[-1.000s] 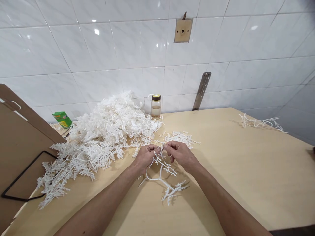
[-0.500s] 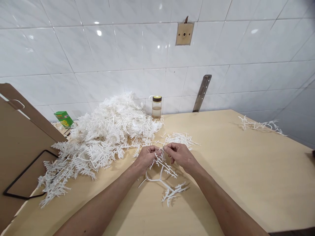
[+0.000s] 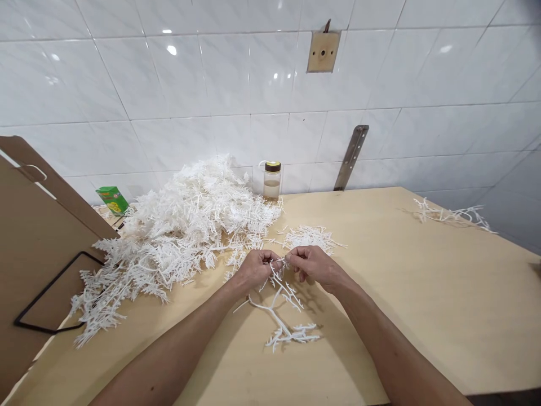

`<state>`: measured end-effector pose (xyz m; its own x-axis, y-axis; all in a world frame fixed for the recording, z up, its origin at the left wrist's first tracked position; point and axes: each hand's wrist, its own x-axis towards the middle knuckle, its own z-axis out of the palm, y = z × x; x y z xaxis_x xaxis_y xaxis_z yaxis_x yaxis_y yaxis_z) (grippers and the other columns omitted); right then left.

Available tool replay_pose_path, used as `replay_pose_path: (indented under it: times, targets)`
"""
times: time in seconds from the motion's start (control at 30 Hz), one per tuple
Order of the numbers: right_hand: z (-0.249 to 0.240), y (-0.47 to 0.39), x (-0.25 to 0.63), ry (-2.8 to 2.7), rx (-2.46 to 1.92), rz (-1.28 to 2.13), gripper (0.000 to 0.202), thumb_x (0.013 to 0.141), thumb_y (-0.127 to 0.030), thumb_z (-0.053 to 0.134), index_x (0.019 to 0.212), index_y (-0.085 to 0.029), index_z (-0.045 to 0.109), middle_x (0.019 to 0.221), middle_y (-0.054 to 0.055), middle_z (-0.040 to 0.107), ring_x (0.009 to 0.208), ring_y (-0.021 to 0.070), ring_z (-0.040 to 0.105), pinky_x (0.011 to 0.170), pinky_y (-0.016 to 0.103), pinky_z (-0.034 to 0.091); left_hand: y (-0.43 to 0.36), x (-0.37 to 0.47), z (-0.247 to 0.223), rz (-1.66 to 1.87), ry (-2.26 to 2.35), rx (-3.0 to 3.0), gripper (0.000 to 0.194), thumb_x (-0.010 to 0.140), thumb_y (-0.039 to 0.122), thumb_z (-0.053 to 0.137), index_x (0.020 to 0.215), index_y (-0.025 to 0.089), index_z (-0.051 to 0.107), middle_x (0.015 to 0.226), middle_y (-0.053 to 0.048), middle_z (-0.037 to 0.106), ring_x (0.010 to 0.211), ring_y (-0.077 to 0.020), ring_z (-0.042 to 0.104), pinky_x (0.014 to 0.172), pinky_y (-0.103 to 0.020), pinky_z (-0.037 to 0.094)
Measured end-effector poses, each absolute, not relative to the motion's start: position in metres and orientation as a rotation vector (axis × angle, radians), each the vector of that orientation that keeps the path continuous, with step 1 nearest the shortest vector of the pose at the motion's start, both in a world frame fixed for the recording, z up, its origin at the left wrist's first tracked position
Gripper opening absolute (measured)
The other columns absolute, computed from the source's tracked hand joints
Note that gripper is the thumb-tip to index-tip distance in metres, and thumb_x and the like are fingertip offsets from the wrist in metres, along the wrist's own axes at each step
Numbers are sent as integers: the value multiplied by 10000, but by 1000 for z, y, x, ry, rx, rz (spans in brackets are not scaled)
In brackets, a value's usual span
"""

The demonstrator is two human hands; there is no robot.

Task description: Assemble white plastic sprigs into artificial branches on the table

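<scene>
Left hand (image 3: 257, 268) and right hand (image 3: 316, 266) pinch a spiky, forking white sprig (image 3: 279, 321) between the smooth worktop's (image 3: 426, 293) front and back edges.

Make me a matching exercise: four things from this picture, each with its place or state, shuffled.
1. Clear bottle with dark lid
2. Small green printed box
3. Grey perforated metal strip
4. Foremost white branched sprig

A. Held in the left hand
B. Part-filled with liquid
C. Near the brown cardboard panel
D. Against the white tiled wall, right of the bottle

Pairs: 1-B, 2-C, 3-D, 4-A
</scene>
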<state>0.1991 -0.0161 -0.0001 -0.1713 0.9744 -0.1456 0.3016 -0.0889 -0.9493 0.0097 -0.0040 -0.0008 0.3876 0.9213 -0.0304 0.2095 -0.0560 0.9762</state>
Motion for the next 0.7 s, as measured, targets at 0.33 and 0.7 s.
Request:
replay_pose_path:
  times: [0.33, 0.7]
  targets:
    - [2, -19, 199, -1605, -1391, 1260, 195, 791, -353, 596, 767, -163, 629, 628, -13, 584, 449, 86, 541, 377, 179, 328, -5, 8, 0, 770, 999, 1484, 243, 699, 356, 693, 740, 117, 675, 613, -18, 605, 539, -100, 502, 541, -229, 383]
    - [2, -18, 202, -1600, -1439, 1281, 154, 758, -309, 604, 698, -168, 613, 628, -10, 588, 461, 89, 559, 396, 181, 353, -7, 9, 4, 766, 1096, 1544, 231, 675, 358, 704, 705, 130, 686, 621, -11, 617, 564, -110, 516, 556, -236, 375]
